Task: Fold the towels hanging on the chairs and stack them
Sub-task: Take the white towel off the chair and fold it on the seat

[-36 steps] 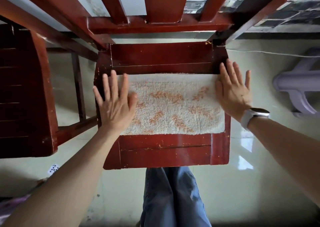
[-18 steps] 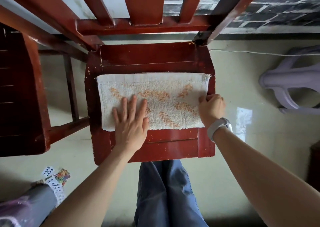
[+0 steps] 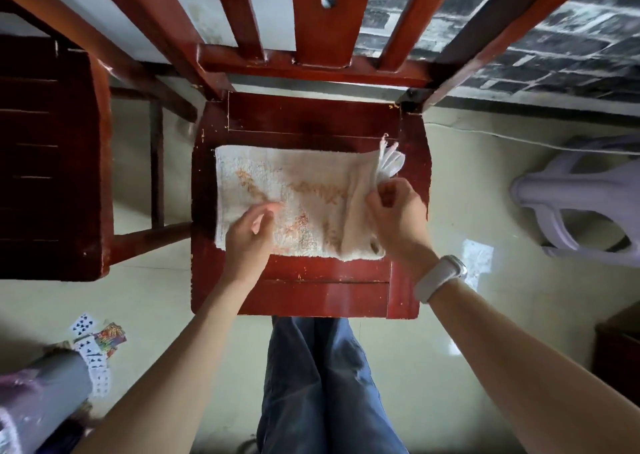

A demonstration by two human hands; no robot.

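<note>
Towel (image 3: 298, 204) flat on red chair seat (image 3: 311, 294), white terry with orange pattern, already doubled along its length. Right end lifted clear of seat, layers fanning apart at far corner.

Right hand (image 3: 394, 218): fingers curled, pinching lifted right end. Left hand (image 3: 251, 235): fingers loosely bent, tips touching cloth near towel's left-centre; whether pinching or merely pressing, cannot tell.

Step judged: cross-fold, right end to be carried over to left.

Risks from here:
- Layers at pinched end already splayed; carried over like that, likely to land staggered, giving an uneven packet and a leaning stack.
- Left hand sits on landing area of fold; not cleared or shifted to the fold line in time, likely to trap a ridge under the flap.
- Lightly anchored cloth on glossy seat: a sideways pull may drag the whole towel left, toward seat edge and floor (image 3: 485, 315).
- Near edge of towel well back from seat front, so little risk of slipping off there.

Other things in view: second chair (image 3: 48, 155) at left, playing cards (image 3: 93, 353) on floor, lilac plastic stool (image 3: 581, 197) at right.
</note>
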